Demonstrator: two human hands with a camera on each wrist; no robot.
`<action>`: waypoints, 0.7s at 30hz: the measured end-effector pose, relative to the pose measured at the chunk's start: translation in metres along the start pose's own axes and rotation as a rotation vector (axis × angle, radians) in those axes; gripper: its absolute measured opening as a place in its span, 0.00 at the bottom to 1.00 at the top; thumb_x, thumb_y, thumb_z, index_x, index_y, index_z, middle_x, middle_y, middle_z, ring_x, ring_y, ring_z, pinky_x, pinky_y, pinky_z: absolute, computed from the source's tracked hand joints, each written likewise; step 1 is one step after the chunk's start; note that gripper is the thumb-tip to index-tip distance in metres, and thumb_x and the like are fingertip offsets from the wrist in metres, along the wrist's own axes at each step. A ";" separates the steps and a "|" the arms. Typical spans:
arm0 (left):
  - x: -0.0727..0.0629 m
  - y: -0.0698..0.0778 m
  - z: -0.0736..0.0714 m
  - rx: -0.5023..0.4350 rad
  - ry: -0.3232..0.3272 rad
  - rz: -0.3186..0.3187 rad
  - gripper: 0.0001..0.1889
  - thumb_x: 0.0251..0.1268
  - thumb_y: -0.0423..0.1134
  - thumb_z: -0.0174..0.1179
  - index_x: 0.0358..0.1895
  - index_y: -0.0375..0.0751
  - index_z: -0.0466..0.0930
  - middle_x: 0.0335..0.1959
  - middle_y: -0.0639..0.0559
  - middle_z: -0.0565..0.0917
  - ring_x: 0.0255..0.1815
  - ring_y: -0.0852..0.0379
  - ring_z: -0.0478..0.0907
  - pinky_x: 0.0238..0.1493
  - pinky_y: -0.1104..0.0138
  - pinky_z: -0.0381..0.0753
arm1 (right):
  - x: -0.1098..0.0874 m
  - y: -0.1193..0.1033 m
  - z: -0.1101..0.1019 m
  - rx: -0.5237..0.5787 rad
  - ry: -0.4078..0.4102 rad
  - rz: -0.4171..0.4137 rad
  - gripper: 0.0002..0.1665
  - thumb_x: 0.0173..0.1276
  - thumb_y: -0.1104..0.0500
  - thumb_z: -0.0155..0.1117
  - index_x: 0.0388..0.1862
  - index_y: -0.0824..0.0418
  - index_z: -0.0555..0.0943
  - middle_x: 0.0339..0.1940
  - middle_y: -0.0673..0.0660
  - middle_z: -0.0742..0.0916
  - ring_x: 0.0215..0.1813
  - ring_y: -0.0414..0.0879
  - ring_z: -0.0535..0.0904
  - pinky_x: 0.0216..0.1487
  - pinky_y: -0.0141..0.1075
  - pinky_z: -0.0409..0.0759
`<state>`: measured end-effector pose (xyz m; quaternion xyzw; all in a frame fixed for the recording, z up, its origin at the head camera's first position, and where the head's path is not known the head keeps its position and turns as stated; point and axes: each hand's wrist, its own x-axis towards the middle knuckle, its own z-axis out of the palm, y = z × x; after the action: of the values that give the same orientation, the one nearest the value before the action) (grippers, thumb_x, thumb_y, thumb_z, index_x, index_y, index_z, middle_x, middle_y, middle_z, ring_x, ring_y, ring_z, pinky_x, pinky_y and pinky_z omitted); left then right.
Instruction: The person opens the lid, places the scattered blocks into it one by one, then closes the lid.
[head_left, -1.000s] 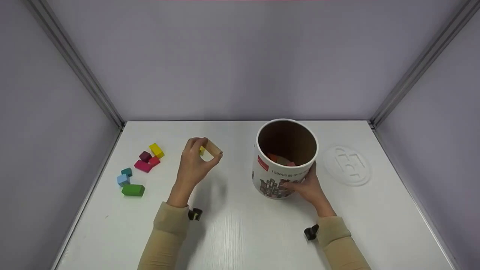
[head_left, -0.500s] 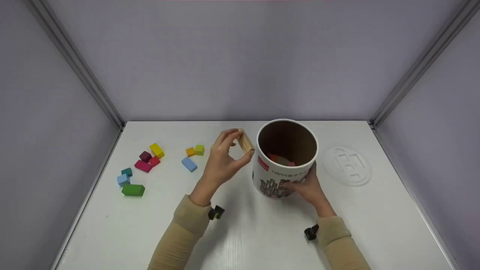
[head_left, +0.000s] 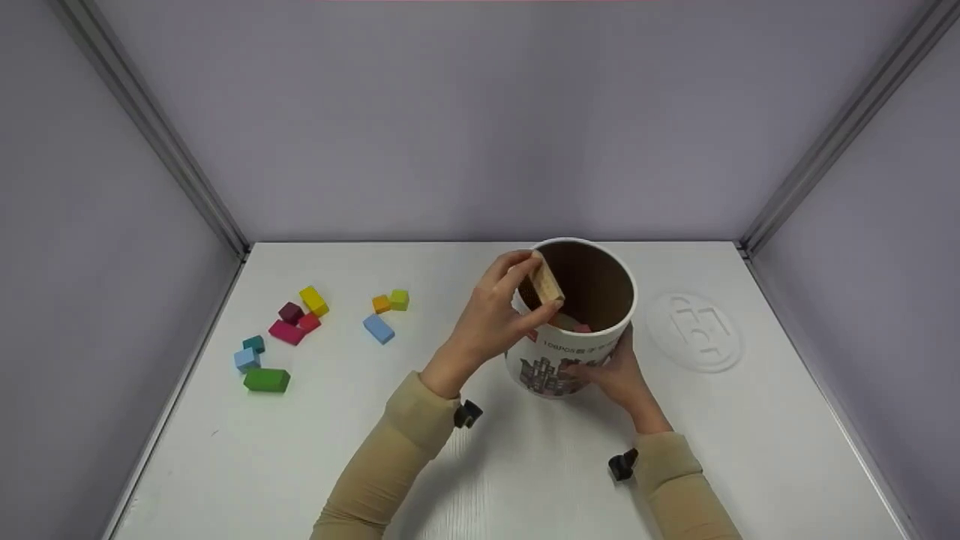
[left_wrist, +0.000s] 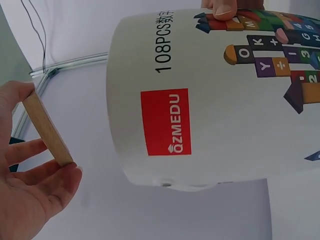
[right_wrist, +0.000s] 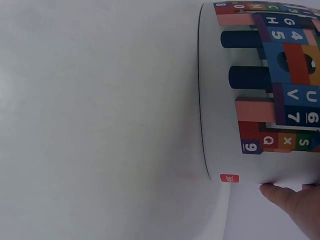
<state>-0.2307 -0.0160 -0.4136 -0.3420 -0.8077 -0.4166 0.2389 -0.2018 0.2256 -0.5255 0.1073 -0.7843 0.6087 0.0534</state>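
Note:
My left hand (head_left: 489, 309) pinches a plain wooden block (head_left: 547, 283) by its two ends, between thumb and fingers. In the head view the block overlaps the mouth of a white cylindrical tub (head_left: 551, 369), at the left of its rim. The left wrist view shows the block's (left_wrist: 48, 129) bare wood side, level with the tub's open end and apart from it. My right hand (head_left: 616, 379) grips the tub low on its right side, thumb across the printed front. The tub stands upright, with a few reddish blocks (head_left: 582, 328) visible at its bottom.
A clear round lid (head_left: 694, 332) lies right of the tub. Left of it are a blue block (head_left: 379, 328), an orange block (head_left: 381, 304) and a lime block (head_left: 400, 300). Farther left lie several coloured blocks, including a green one (head_left: 266, 380). Grey walls enclose the back and sides.
My left hand has carried the wooden block rightward from above the middle blocks to the tub's mouth, uncovering the blue, orange and lime blocks. My right hand and the tub have stayed put.

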 end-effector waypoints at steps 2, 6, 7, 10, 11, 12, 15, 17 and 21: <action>0.003 -0.001 0.004 0.020 -0.017 0.008 0.30 0.65 0.51 0.65 0.63 0.33 0.74 0.61 0.40 0.72 0.61 0.49 0.72 0.60 0.63 0.74 | 0.000 0.000 0.000 0.005 -0.001 0.006 0.75 0.47 0.65 0.82 0.78 0.63 0.36 0.73 0.71 0.59 0.74 0.65 0.55 0.73 0.55 0.50; 0.006 -0.003 0.011 0.050 -0.055 0.013 0.33 0.66 0.52 0.64 0.65 0.32 0.71 0.64 0.37 0.71 0.64 0.45 0.70 0.62 0.58 0.73 | 0.000 0.000 0.000 0.004 0.001 0.016 0.75 0.46 0.65 0.83 0.78 0.61 0.36 0.74 0.69 0.59 0.74 0.63 0.56 0.74 0.54 0.50; 0.006 -0.004 0.011 0.062 -0.062 0.015 0.34 0.66 0.52 0.64 0.67 0.33 0.70 0.66 0.36 0.69 0.65 0.44 0.69 0.63 0.57 0.72 | 0.001 0.001 0.000 0.000 0.002 0.017 0.75 0.46 0.64 0.83 0.78 0.61 0.36 0.74 0.69 0.59 0.74 0.63 0.55 0.74 0.54 0.50; 0.005 -0.006 0.012 0.107 -0.058 0.030 0.36 0.66 0.54 0.63 0.70 0.35 0.67 0.70 0.34 0.66 0.69 0.41 0.65 0.66 0.52 0.68 | 0.000 0.001 0.000 -0.014 0.001 0.017 0.76 0.46 0.64 0.83 0.78 0.61 0.35 0.75 0.68 0.58 0.75 0.63 0.55 0.74 0.54 0.50; 0.004 -0.007 0.012 0.126 -0.049 0.035 0.36 0.66 0.55 0.62 0.70 0.35 0.67 0.70 0.34 0.65 0.70 0.41 0.64 0.67 0.52 0.67 | 0.000 0.001 0.000 -0.018 0.001 0.017 0.75 0.46 0.64 0.83 0.78 0.61 0.35 0.75 0.68 0.58 0.75 0.63 0.55 0.74 0.55 0.50; 0.003 -0.009 0.012 0.144 -0.037 0.041 0.37 0.66 0.56 0.62 0.70 0.36 0.67 0.71 0.34 0.64 0.70 0.41 0.64 0.67 0.51 0.66 | 0.000 0.001 0.001 -0.023 0.002 0.015 0.75 0.46 0.63 0.83 0.78 0.62 0.36 0.75 0.68 0.58 0.75 0.63 0.55 0.74 0.55 0.51; -0.003 -0.015 0.009 0.188 0.001 0.037 0.36 0.66 0.57 0.60 0.69 0.37 0.69 0.70 0.35 0.66 0.70 0.42 0.65 0.66 0.49 0.67 | 0.000 0.001 0.001 -0.022 0.005 0.006 0.75 0.46 0.63 0.83 0.78 0.62 0.36 0.74 0.68 0.59 0.74 0.64 0.55 0.73 0.56 0.51; -0.008 -0.020 0.007 0.210 0.012 0.014 0.35 0.67 0.58 0.59 0.69 0.37 0.70 0.69 0.36 0.67 0.69 0.42 0.66 0.65 0.48 0.68 | 0.000 0.000 0.001 -0.016 0.008 0.002 0.75 0.46 0.63 0.84 0.78 0.62 0.37 0.74 0.69 0.59 0.74 0.64 0.55 0.73 0.55 0.51; -0.022 -0.034 0.000 0.244 0.010 -0.073 0.34 0.67 0.59 0.58 0.68 0.38 0.71 0.68 0.36 0.68 0.67 0.41 0.67 0.64 0.47 0.68 | 0.000 -0.001 0.001 -0.007 0.003 0.034 0.75 0.46 0.62 0.84 0.78 0.60 0.37 0.74 0.69 0.59 0.75 0.63 0.55 0.74 0.53 0.50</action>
<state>-0.2424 -0.0375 -0.4456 -0.2786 -0.8630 -0.3255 0.2676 -0.2016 0.2247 -0.5245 0.0931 -0.7881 0.6068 0.0446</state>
